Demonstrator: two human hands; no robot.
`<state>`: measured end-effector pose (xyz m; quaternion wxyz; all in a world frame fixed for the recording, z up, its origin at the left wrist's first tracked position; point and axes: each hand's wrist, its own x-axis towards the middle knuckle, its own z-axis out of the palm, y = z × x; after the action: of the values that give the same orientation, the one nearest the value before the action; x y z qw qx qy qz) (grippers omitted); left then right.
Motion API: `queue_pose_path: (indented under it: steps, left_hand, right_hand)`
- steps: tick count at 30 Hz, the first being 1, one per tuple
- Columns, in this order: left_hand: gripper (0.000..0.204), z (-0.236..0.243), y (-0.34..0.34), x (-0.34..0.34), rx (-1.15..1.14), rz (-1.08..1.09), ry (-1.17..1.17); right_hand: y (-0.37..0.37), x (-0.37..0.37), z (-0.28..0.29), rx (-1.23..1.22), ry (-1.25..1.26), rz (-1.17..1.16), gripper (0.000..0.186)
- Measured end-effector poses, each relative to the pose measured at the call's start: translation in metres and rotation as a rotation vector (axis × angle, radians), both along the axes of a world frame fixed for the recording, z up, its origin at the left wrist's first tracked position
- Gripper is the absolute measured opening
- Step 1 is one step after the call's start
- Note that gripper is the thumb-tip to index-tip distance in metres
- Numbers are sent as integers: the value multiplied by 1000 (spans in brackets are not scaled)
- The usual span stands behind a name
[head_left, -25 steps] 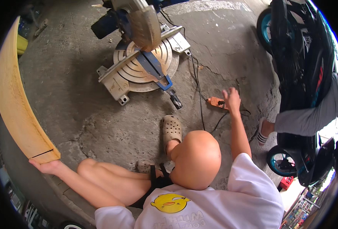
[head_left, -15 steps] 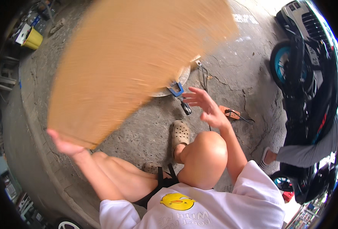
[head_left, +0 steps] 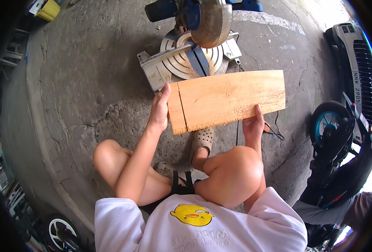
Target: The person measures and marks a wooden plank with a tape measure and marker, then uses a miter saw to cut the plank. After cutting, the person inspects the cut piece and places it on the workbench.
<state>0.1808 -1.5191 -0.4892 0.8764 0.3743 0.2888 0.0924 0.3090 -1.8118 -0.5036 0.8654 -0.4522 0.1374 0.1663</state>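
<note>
A wooden board (head_left: 230, 96), pale brown with a dark line across it near its left end, is held up over my knees. My left hand (head_left: 160, 107) grips its left end, thumb on the upper face. My right hand (head_left: 254, 124) holds the near edge toward the right end, with the thumb on top and the fingers hidden beneath. Just beyond the board stands a blue miter saw (head_left: 211, 25) with a slotted round metal base and a fence. Sawdust lies on that base, and the board stays apart from the blade guard.
A power strip (head_left: 267, 127), orange, lies on the concrete floor by my right hand, with a black cord. Motorcycles (head_left: 331, 126) stand on the right, where a person's grey-clad leg (head_left: 320, 212) shows. A yellow bucket (head_left: 48, 10) is at the far left.
The board has swung down from close in front of the view to lie between my hands. My right hand, open before, has closed on its near edge. The miter saw is now uncovered.
</note>
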Motion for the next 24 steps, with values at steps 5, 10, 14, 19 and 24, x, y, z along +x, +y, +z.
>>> queue_pose_path:
  steps: [5, 10, 14, 19, 24]
  left_hand:
    - [70, -4, -8, 0, -188, 106, 42]
    - [70, 0, 0, -11, -274, 52, -66]
    - [67, 13, 4, -11, -228, 93, -99]
    - [61, 16, 12, -16, -219, 101, -119]
    - [49, 29, 13, -20, -55, 109, -114]
  right_hand:
    - [-6, 8, -21, -13, 67, -4, 46]
    - [4, 3, -13, 43, 96, -2, 47]
    - [10, -1, -13, 93, 63, 27, 48]
    - [22, -4, 0, 71, 43, 37, 49]
    - [28, -6, 11, 49, 28, 42, 53]
